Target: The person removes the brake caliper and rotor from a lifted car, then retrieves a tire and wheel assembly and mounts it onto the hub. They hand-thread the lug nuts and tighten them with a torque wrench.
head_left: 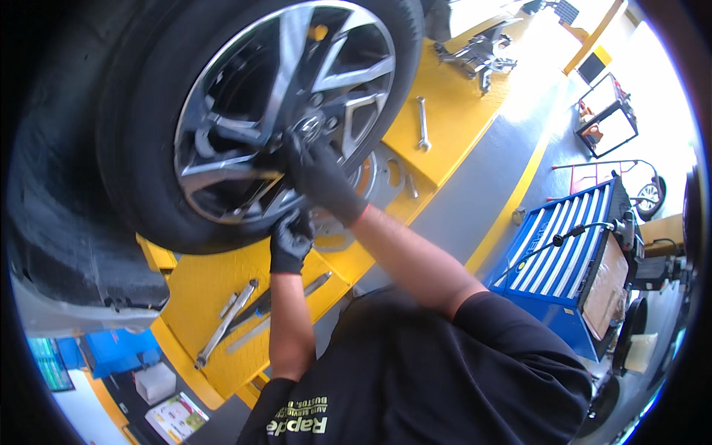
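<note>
A car wheel [285,53] with a black tyre [141,126] and a grey and black alloy rim fills the upper left, inside the wheel arch. My right hand [322,178], in a dark glove, reaches across the spokes to the lug holes beside the centre cap [308,127]. Its fingers are closed there, and what they pinch is hidden. Below it, my left hand [291,239], also gloved, grips the lower edge of the wheel with its fingers curled up at the rim. Behind the lower rim, part of a brake disc [365,178] shows.
Under the wheel runs a yellow lift platform [245,371]. Several tools lie on it, among them a long wrench [226,326] and a combination wrench [423,124]. Metal parts [482,53] rest at its far end. A blue tool cabinet [552,245] stands at right.
</note>
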`<action>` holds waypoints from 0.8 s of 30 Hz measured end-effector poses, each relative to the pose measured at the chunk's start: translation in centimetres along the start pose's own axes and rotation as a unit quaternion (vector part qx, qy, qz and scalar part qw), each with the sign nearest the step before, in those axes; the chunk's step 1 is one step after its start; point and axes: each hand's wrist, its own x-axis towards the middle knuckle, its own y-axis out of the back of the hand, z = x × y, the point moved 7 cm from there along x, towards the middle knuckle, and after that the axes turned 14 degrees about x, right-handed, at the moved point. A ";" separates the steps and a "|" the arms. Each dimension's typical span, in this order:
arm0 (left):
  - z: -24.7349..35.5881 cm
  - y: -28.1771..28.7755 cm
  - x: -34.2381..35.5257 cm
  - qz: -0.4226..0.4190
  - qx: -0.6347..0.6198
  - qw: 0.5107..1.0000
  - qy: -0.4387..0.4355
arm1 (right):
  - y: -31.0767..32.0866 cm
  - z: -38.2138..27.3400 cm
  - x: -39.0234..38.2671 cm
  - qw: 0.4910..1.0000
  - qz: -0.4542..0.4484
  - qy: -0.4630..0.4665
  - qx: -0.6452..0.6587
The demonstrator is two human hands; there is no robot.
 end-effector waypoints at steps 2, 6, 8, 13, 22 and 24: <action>0.1 -1.2 -0.8 0.068 0.020 0.997 -0.006 | 1.9 0.8 -0.7 0.998 -0.057 0.000 -0.026; -1.0 -1.1 -1.8 0.159 -0.011 0.985 -0.073 | 10.9 5.5 -7.3 0.934 -0.256 -0.087 -0.235; -1.9 -1.5 -1.9 0.187 0.009 0.976 -0.113 | 19.4 11.4 -11.7 0.913 -0.263 -0.176 -0.256; -6.0 -3.3 1.3 0.291 0.206 0.906 -0.227 | 45.6 25.6 -24.9 0.888 -0.202 -0.244 -0.333; -26.1 -21.2 17.6 0.047 0.947 0.102 -0.302 | 74.2 -0.8 -21.5 0.856 0.363 -0.157 -0.334; -26.1 -21.0 18.8 0.099 0.954 0.083 -0.270 | 79.1 -7.6 -24.5 0.779 0.494 -0.141 -0.360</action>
